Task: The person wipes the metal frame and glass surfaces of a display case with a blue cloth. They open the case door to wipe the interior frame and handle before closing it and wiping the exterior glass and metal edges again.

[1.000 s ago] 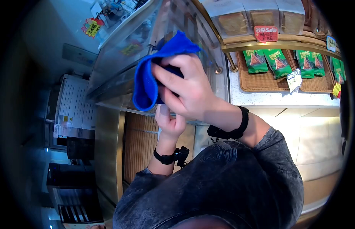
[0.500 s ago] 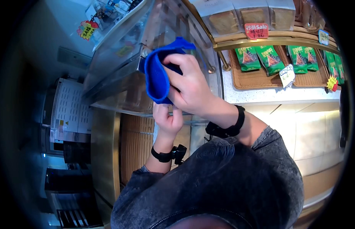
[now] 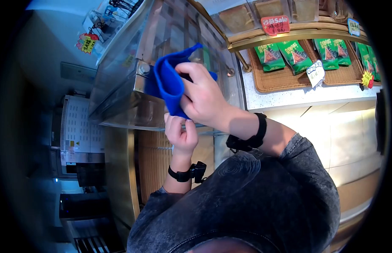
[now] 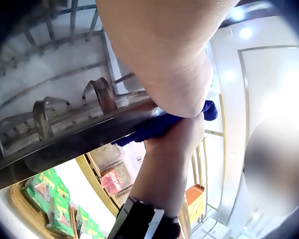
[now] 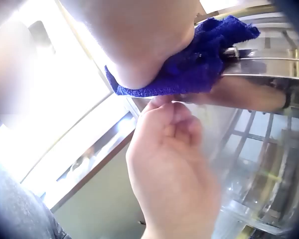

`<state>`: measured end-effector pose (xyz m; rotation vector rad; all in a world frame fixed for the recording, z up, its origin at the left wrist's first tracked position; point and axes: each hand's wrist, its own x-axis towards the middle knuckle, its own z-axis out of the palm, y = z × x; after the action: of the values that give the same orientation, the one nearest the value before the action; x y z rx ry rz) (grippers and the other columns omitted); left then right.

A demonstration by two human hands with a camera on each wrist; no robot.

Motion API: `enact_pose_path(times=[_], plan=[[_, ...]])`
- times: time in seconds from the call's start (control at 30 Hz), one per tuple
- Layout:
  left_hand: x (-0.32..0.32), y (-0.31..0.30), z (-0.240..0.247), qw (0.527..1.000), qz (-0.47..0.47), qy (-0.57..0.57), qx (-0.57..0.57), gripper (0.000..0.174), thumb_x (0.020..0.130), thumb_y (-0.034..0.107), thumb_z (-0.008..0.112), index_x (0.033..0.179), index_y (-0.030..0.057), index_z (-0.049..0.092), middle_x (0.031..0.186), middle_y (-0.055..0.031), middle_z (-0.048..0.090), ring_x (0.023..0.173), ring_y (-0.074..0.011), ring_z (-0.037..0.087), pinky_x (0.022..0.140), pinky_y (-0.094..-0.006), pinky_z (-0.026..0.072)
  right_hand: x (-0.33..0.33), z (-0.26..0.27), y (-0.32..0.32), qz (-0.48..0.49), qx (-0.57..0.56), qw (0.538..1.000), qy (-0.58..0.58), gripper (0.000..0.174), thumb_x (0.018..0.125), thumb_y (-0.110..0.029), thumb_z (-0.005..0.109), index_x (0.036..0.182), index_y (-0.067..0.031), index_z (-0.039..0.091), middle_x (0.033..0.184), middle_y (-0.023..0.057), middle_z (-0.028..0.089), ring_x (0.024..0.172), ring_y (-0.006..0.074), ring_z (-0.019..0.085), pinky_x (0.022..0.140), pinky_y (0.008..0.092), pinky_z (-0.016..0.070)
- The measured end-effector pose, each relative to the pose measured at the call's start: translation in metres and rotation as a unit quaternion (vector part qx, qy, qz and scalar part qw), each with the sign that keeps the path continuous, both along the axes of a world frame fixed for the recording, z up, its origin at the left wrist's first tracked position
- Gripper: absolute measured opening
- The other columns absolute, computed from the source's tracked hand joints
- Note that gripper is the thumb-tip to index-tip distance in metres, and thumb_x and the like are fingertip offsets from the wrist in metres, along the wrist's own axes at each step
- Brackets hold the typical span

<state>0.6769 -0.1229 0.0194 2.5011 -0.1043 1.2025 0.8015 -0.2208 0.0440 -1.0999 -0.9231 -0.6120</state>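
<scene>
A blue cloth point(image 3: 168, 86) sits folded at the edge of the clear case point(image 3: 120, 80), its upper part bunched in the right hand's point(image 3: 204, 95) closed grip. The left hand point(image 3: 182, 134) curls at the cloth's lower corner; whether it pinches it, I cannot tell. Green packets point(image 3: 295, 55) lie beyond.

glare bleaches both wrist views; the head view darkens leftward.
</scene>
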Motion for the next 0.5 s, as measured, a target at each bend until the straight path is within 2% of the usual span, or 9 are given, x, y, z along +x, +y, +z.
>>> enact_pose_path(times=[0.03, 0.07, 0.17, 0.27, 0.5], plan=[[0.000, 0.001, 0.001, 1.000, -0.001, 0.000, 0.011, 0.014, 0.075, -0.006, 0.057, 0.086, 0.0008, 0.062, 0.083, -0.0127, 0.062, 0.072, -0.0290, 0.052, 0.067, -0.0350, 0.0414, 0.000, -0.004, 0.003, 0.001, -0.004, 1.000, 0.011, 0.034, 0.072, -0.004, 0.066, 0.105, -0.0044, 0.064, 0.105, 0.0111, 0.056, 0.094, 0.0335, 0.055, 0.084, 0.0404, 0.0472], [0.001, 0.002, 0.003, 1.000, -0.002, -0.003, 0.022, 0.014, 0.076, -0.006, 0.057, 0.086, 0.0009, 0.063, 0.082, -0.0126, 0.062, 0.072, -0.0286, 0.053, 0.067, -0.0348, 0.0419, 0.001, -0.023, 0.006, 0.026, -0.050, 0.998, 0.037, 0.033, 0.076, -0.001, 0.062, 0.109, -0.0006, 0.063, 0.111, 0.0157, 0.057, 0.101, 0.0359, 0.056, 0.088, 0.0404, 0.0463], [0.006, -0.003, 0.004, 0.999, -0.013, -0.029, 0.019, 0.014, 0.075, -0.007, 0.058, 0.085, 0.0011, 0.062, 0.081, -0.0106, 0.064, 0.073, -0.0268, 0.057, 0.069, -0.0337, 0.0431, -0.006, -0.053, -0.005, -0.009, -0.124, 0.991, 0.047, 0.031, 0.077, -0.007, 0.067, 0.108, -0.0026, 0.062, 0.106, 0.0153, 0.058, 0.098, 0.0354, 0.056, 0.086, 0.0396, 0.0471], [0.007, -0.003, 0.003, 0.999, -0.016, -0.023, 0.023, 0.014, 0.075, -0.007, 0.058, 0.086, 0.0010, 0.063, 0.081, -0.0106, 0.065, 0.073, -0.0266, 0.058, 0.070, -0.0337, 0.0430, -0.007, -0.083, -0.007, 0.012, -0.170, 0.985, 0.034, 0.031, 0.077, -0.010, 0.069, 0.106, -0.0042, 0.061, 0.104, 0.0141, 0.058, 0.096, 0.0348, 0.057, 0.083, 0.0396, 0.0484], [0.006, -0.003, 0.001, 0.999, -0.019, -0.022, 0.024, 0.015, 0.076, -0.006, 0.058, 0.087, 0.0009, 0.063, 0.082, -0.0108, 0.065, 0.075, -0.0264, 0.057, 0.071, -0.0337, 0.0428, -0.006, -0.131, -0.017, 0.032, -0.173, 0.981, 0.081, 0.029, 0.081, -0.012, 0.067, 0.108, -0.0043, 0.060, 0.102, 0.0145, 0.058, 0.093, 0.0357, 0.059, 0.081, 0.0408, 0.0500]])
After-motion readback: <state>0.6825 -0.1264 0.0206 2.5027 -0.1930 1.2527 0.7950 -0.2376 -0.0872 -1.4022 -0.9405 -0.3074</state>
